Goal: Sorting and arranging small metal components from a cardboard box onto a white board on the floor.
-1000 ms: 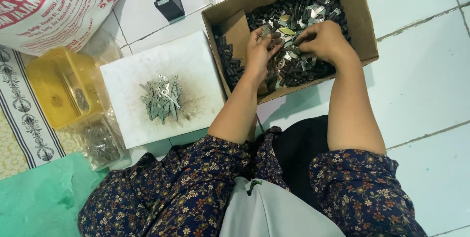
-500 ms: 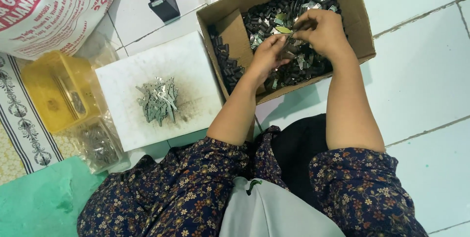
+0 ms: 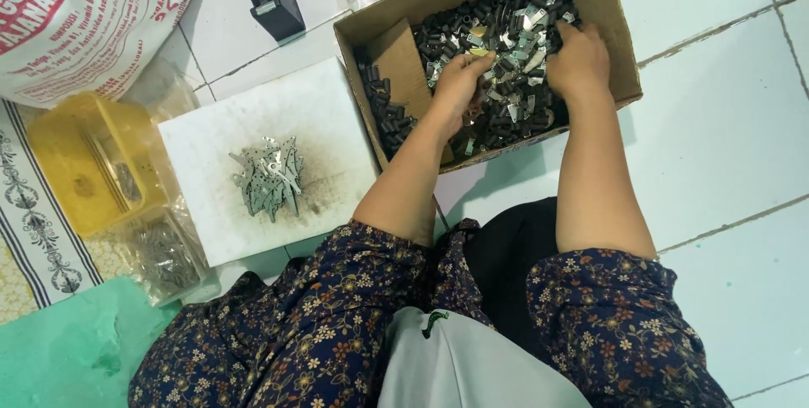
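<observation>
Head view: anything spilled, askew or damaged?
Nothing spilled. The box holds the parts; both hands, left and right, are in it. A loose cardboard flap leans askew inside. The white board is smudged grey around its metal pile.

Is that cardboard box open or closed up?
Open: the cardboard box has its flaps spread, and both hands, left and right, rest in the small metal parts inside.

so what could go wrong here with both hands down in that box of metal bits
1. The left hand and right hand are bare among thin metal pieces; edges could nick fingers.
2. The cardboard box is heaped near its rim, so digging may spill parts onto the tiles.
3. The sorted pile lies loose on the white board; an elbow could scatter it.
</observation>
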